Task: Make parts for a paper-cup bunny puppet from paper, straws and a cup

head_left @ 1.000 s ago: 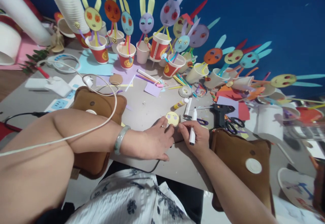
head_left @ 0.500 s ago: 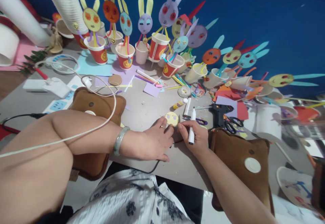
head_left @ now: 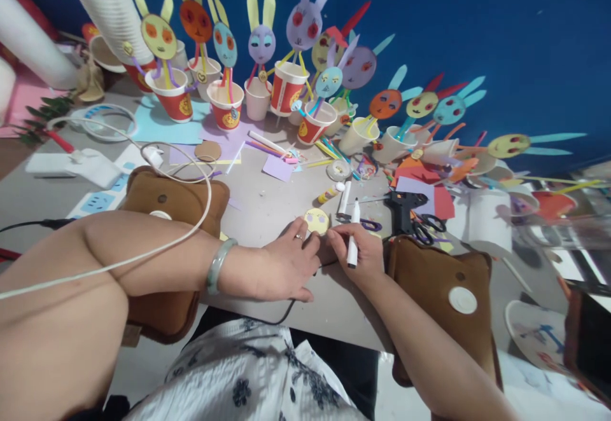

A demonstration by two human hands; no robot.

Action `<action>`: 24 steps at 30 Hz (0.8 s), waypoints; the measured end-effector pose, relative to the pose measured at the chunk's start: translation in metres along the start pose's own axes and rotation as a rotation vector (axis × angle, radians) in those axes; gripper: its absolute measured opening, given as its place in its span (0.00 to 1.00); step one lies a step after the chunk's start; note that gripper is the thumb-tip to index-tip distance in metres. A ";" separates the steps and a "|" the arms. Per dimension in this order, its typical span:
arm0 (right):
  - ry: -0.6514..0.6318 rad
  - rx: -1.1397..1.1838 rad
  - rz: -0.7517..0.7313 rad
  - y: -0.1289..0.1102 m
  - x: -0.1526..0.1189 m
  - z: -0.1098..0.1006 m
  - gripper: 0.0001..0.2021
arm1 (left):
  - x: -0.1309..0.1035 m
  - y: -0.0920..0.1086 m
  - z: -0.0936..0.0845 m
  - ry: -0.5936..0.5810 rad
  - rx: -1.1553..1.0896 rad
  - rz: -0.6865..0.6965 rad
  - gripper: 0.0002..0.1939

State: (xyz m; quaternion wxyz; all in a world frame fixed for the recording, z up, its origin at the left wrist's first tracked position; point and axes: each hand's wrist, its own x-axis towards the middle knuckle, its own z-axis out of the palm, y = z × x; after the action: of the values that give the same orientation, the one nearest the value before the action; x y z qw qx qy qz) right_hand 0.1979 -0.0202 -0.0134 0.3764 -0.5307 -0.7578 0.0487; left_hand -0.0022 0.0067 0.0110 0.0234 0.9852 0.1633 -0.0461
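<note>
A small yellow paper disc with two purple eyes and drawn lashes lies flat on the table. My left hand rests palm down, fingers spread, its fingertips against the disc's lower left edge. Across from it, my right hand is closed around a white marker. The marker stands tilted, with its dark narrow tip pointing up and away and its black end toward me. My right thumb and fingertips sit close by the disc's right side; whether they touch it I cannot tell.
Paper-cup rabbit figures, such as a purple-headed one, line the back. Right of my hands lie a black glue gun, scissors and a glue stick. Brown cushions flank me. A white cable crosses my left arm.
The whole view has shifted slightly, with things now a little further left. Both hands, the marker and the disc keep nearly the same pose relative to each other.
</note>
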 end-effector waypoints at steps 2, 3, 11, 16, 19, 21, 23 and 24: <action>0.004 -0.001 -0.015 -0.001 0.000 0.000 0.04 | 0.000 0.000 0.001 0.010 -0.003 -0.001 0.35; 0.004 0.001 -0.019 -0.001 0.000 0.000 0.04 | 0.000 0.000 0.001 0.003 -0.007 -0.001 0.35; -0.005 0.034 0.010 0.000 -0.001 0.000 0.04 | -0.001 -0.001 -0.017 -0.113 -0.031 -0.003 0.35; -0.042 0.035 0.073 -0.002 -0.001 -0.001 0.06 | 0.000 0.000 -0.011 -0.100 -0.042 -0.013 0.37; -0.057 0.022 0.093 -0.002 -0.001 -0.001 0.07 | 0.001 0.001 -0.010 -0.118 -0.040 -0.016 0.38; -0.052 0.025 0.096 -0.002 -0.001 -0.001 0.07 | 0.000 0.001 -0.010 -0.107 -0.035 -0.014 0.39; -0.054 0.029 0.098 -0.002 -0.001 -0.001 0.07 | 0.000 0.002 -0.009 -0.097 -0.032 -0.013 0.37; -0.056 0.027 0.098 -0.002 -0.001 -0.001 0.07 | 0.000 0.002 -0.008 -0.094 -0.032 -0.015 0.37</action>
State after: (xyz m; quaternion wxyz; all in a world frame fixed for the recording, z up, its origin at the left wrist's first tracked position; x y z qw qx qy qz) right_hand 0.1972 -0.0219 -0.0125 0.3595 -0.5604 -0.7404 0.0920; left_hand -0.0011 0.0056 0.0193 0.0464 0.9802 0.1700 -0.0898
